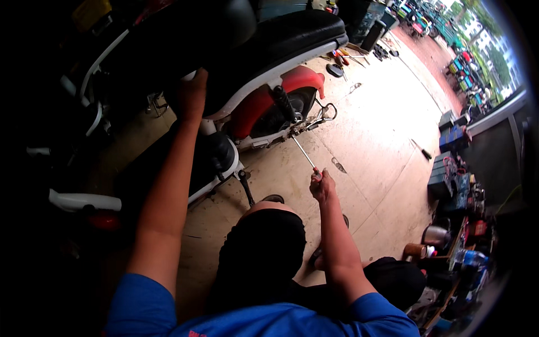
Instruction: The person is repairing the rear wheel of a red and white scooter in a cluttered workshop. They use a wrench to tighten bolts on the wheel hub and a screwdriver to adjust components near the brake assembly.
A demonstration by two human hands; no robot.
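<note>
A scooter with a black seat (300,31) and white body trim (269,76) stands in front of me. A red rear fender (300,77) curves over its wheel. My right hand (322,186) is closed round the red handle of a screwdriver (304,152). The shaft's tip meets the metal parts near the wheel hub, below a black shock absorber (283,104). Farther left, my left hand (192,92) is closed at the scooter's dark side, beside a small white part (189,76); deep shadow hides what its fingers hold.
Another screwdriver (421,149) lies on the pale floor to the right. Loose tools (343,56) lie beyond the scooter's tail. Battery-like boxes (442,181), a metal kettle (437,236) and a plastic bottle (471,257) line the right side. Parked vehicles (469,73) stand outside.
</note>
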